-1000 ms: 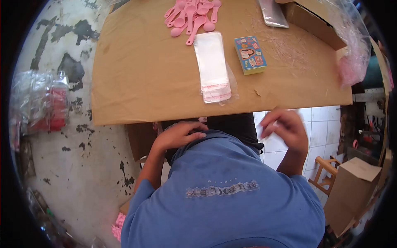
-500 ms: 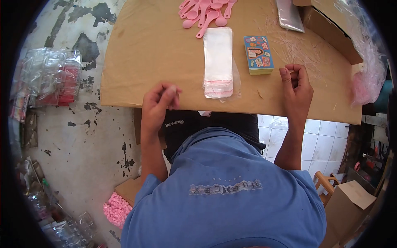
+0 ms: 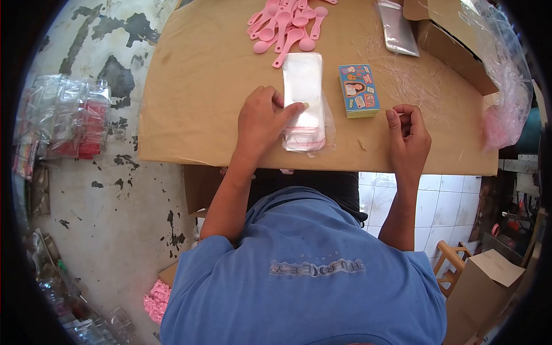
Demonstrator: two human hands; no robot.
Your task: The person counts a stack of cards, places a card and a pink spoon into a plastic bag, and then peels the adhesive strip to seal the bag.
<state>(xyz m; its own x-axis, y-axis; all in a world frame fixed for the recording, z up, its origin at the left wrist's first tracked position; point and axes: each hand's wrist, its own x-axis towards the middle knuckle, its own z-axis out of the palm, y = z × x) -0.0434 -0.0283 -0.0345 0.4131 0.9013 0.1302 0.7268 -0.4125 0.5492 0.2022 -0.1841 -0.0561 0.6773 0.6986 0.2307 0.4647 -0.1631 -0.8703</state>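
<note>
My left hand [image 3: 263, 119] is at the left side of a stack of clear plastic sleeves [image 3: 303, 80], its thumb resting on the top sleeve and its fingers apart from the thumb. Right of the sleeves stands a stack of blue printed cards [image 3: 359, 91]. My right hand [image 3: 410, 135] is just below and right of the cards, fingers curled towards the thumb; whether anything small is between them is hidden. Beyond the sleeves lies a pile of pink plastic spoons [image 3: 283, 29], one spoon reaching almost to the sleeves' top edge.
The brown-covered table [image 3: 195, 103] bears pink shreds [image 3: 411, 80], another clear packet [image 3: 398, 31] and a cardboard box [image 3: 454, 49] at the right. Clear plastic bags [image 3: 66, 115] lie on the left. Another carton [image 3: 483, 287] stands on the floor by a wooden stool [image 3: 451, 259].
My left hand has moved right and up from the table's front edge onto the sleeves. My right hand stays near the cards. The view has shifted slightly, so the table items appear lower.
</note>
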